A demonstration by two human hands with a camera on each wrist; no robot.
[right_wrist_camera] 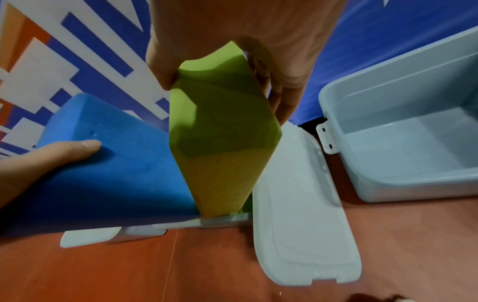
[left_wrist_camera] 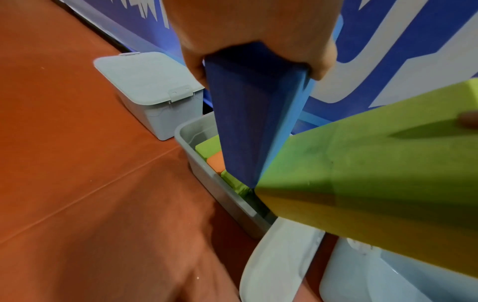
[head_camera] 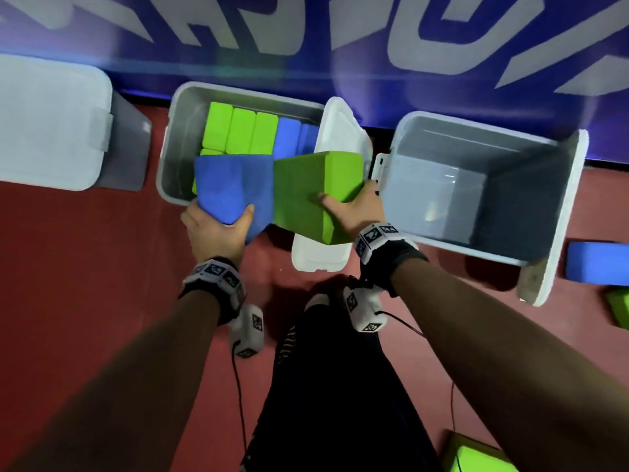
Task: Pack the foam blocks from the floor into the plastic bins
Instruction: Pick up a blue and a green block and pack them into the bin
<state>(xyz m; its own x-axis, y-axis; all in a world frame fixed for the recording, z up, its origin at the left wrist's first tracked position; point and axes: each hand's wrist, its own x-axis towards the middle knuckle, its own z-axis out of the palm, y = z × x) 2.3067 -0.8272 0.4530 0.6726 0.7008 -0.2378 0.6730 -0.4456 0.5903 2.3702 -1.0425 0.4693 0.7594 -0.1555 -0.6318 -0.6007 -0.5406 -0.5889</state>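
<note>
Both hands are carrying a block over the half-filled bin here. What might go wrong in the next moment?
1. The blue block in the left hand and the green block in the right hand sit edge to edge, so they may jam going in together.
2. The middle bin is already partly packed, so both may not fit flat.
3. The white lid leaning beside it could get knocked.

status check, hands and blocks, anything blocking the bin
Left hand grips blue block, right hand grips green block. Both over middle bin, part full. Nothing blocking.

blue block [head_camera: 231, 189], green block [head_camera: 306, 192], over middle bin [head_camera: 177, 131]
</note>
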